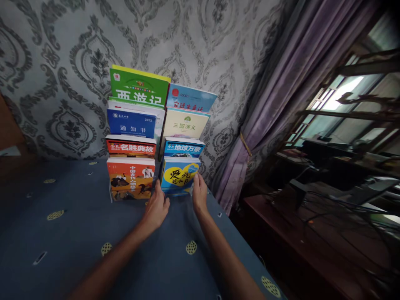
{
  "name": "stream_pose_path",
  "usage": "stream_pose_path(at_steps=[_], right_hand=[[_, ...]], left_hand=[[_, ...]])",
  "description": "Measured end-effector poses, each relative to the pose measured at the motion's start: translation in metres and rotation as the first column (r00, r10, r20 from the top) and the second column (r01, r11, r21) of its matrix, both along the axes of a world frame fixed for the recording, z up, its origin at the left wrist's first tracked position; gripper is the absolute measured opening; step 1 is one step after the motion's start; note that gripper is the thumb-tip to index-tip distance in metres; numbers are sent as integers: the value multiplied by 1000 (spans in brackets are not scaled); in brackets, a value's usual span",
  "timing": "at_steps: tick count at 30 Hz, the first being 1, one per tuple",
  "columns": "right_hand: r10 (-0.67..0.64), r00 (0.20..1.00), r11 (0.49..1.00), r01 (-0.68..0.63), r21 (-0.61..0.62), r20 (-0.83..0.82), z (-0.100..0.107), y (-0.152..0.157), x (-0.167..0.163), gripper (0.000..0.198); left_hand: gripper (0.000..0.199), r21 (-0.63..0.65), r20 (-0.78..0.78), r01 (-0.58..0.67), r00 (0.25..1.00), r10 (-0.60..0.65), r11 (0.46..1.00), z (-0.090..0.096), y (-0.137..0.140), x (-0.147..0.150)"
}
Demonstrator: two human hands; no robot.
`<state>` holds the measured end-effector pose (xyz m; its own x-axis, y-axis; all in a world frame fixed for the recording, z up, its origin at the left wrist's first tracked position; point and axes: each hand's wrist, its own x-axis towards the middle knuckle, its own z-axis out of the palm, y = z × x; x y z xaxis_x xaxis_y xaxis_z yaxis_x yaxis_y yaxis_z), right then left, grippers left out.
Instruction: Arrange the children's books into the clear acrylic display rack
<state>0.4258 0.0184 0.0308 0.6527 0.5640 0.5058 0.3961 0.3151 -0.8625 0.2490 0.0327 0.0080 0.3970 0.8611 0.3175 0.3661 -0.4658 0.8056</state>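
Note:
Books stand upright in two stepped columns. At the front of the right column is a blue book with a yellow heart (180,173). My left hand (158,207) is at its lower left edge, fingers reaching into the gap between the columns. My right hand (199,192) closes on its right edge, thumb in front. Together they hold the book between them; the fingertips behind are hidden. An orange book (131,179) fronts the left column, just left of my left hand. Something clear, perhaps a stand, shows at the lower edges of both columns.
Behind the front books rise a red book (130,146), a dark blue booklet (131,123), a green book (139,85), a cream book (186,123) and a light blue book (191,98). Dark patterned cloth (78,233) covers the surface. A purple curtain (250,125) and a cluttered shelf (315,225) stand right.

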Motion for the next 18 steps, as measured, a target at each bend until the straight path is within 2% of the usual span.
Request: stream_pose_path(at_steps=[4,8,11,18], right_hand=[[-47,998,995,50,82,-30,17,2,0,60],[-105,994,987,104,119,5,29,7,0,59],[-111,994,986,109,126,7,32,10,-1,57],[-131,990,989,127,75,49,20,14,0,55]], left_hand=[[71,235,-8,-66,998,70,970,14,-15,3],[70,344,83,-99,994,75,934,25,-21,8],[74,325,173,-93,984,38,941,23,-15,17],[83,116,269,-54,963,21,992,11,3,30]])
